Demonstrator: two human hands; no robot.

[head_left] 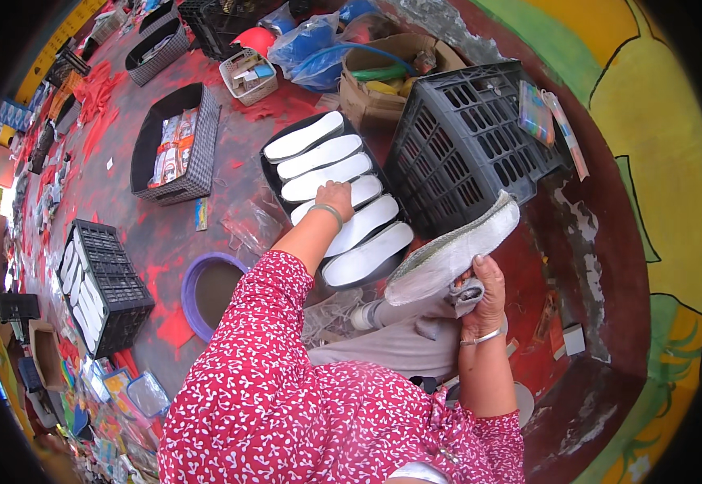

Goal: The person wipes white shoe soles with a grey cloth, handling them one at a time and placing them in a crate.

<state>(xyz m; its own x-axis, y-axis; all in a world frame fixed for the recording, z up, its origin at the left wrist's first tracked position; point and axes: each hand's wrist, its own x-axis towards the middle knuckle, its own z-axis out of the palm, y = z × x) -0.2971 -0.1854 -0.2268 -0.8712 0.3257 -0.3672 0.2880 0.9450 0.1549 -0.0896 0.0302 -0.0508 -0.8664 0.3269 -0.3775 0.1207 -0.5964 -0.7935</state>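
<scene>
Several white insoles lie side by side in a dark tray in front of me. My left hand rests on one insole in the middle of the row, its fingers bent over the edge. My right hand is raised at the right and grips a larger whitish insole with a greyish edge, tilted up to the right. A crumpled grey cloth is bunched against the same hand's fingers. The underside of that insole is hidden.
A grey plastic crate stands right of the tray, before a cardboard box. To the left are a purple basin, a black crate of white insoles and a woven basket with packets. A painted wall bounds the right.
</scene>
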